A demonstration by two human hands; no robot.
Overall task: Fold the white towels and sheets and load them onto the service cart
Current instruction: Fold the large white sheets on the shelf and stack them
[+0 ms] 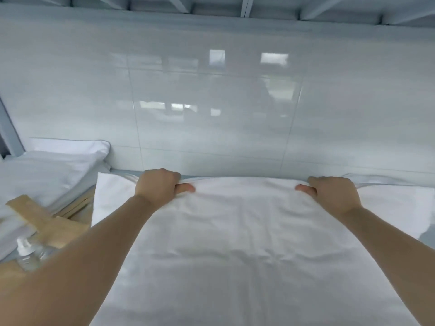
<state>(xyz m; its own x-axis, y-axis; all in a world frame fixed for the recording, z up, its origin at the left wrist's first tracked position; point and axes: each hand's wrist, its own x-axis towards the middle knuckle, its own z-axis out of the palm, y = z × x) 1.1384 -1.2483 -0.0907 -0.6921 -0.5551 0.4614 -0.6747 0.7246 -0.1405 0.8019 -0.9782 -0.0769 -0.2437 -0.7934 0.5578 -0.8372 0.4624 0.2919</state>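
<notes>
Left hand [157,185] and right hand [334,192] each pinch white sheet [235,243] far edge, fingers curled; glossy tiled wall [211,102] behind bed.

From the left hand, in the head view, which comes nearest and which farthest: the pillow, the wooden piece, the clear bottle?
From the left hand:
1. Pillow, to its left, by the wall.
2. Wooden piece, lower left.
3. Clear bottle, lowest, at the left edge.

Glossy tiled wall [211,95]; perhaps a clear bottle [27,255]; wooden slats [44,222].

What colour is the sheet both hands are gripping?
Plain white, no pattern; the sheet shows best in the head view.
</notes>
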